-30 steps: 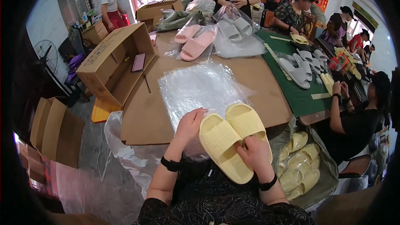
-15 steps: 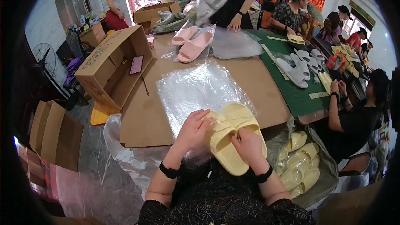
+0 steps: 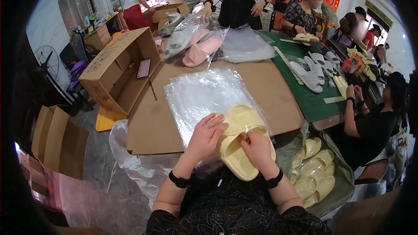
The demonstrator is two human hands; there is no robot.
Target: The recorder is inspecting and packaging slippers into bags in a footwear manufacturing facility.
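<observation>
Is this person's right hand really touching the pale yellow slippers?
Touching: the head view shows the right hand against the pale yellow slippers, its fingers reaching into a foot opening.

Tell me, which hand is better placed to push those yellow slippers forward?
Probably the right hand: its fingers reach inside the yellow slippers, giving it a hold. The left hand is toward their toe end, by the clear plastic, so it seems better placed for steadying.
</observation>
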